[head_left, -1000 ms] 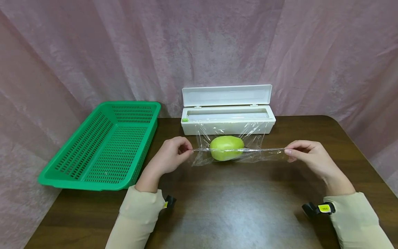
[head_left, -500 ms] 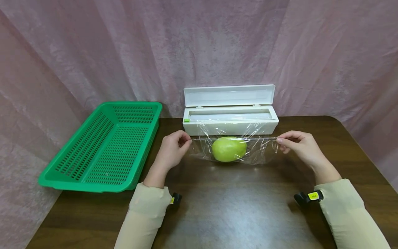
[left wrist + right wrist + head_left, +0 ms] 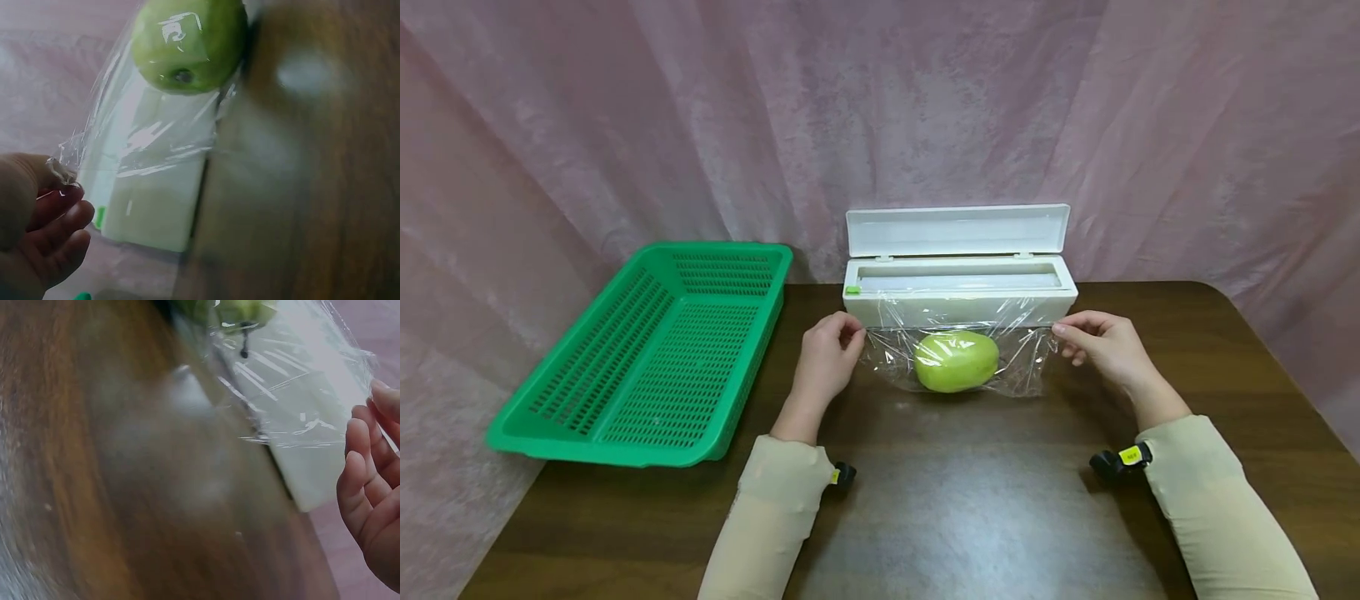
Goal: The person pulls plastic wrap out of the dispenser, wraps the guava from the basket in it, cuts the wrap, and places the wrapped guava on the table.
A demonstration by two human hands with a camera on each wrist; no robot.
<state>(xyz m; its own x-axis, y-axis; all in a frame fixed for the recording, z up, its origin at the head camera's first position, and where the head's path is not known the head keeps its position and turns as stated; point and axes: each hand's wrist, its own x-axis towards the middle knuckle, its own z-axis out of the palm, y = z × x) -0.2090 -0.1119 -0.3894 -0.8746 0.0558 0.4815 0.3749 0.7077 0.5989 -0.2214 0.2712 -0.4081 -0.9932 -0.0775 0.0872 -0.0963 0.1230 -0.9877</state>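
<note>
An oblong green fruit (image 3: 957, 362) with a brown stem (image 3: 244, 344) lies on the table under clear plastic wrap (image 3: 1024, 367). The wrap runs from a white dispenser box (image 3: 867, 310), forward over the fruit, and folds back toward the box. My left hand (image 3: 824, 354) pinches one corner of the film between thumb and forefinger, left of the fruit. At the opposite corner my right hand (image 3: 1105, 346) pinches it the same way, its other fingers loosely bent. The edge is stretched between them near the box's lower front.
The box's lid (image 3: 958, 231) stands raised, with a green slider (image 3: 852, 290) at the left of its front edge. A green perforated basket (image 3: 752, 354) stands on the left of the brown wooden table (image 3: 970, 500). A pink curtain (image 3: 955, 100) hangs behind.
Both hands have moved away from the person toward the box and slightly closer together, carrying the wrap's edge back over the fruit. The film now covers the fruit in a second layer.
</note>
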